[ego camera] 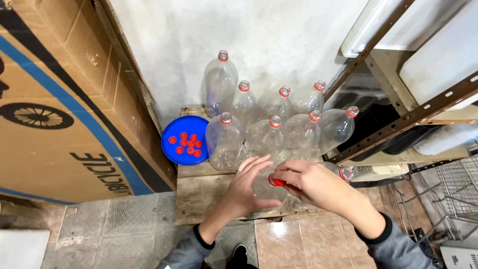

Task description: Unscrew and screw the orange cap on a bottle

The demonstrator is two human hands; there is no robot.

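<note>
The left hand [249, 187] has its grip wrapped around the shoulder of a clear plastic bottle [266, 192], fingers spread over its curve, while the right hand [311, 184] has its grip pinched narrow on the red cap [277, 182] at the bottle's neck. The bottle stands on a worn wooden surface [199, 192], at its near edge, just in front of the other bottles. It looks empty, so it is likely very light, thin-walled and easy to dent; the smooth sides may slip, and the stiffer shoulder and neck seem the best places to hold. Behind it a cluster of like empty bottles [271, 117] stands upright, uncapped, each with a red ring at the neck, reaching back to the pale wall [249, 35]. One more bottle [343, 173] sits just right of the held one, partly hidden by the right hand. Left of the cluster a round blue lid [172, 129] holds loose red caps [186, 143]. Farther left leans a big brown cardboard box [64, 114] with a blue stripe, black lettering and a wheel drawing. Right of the cluster, a metal rack [398, 119] carries white tubs.
</note>
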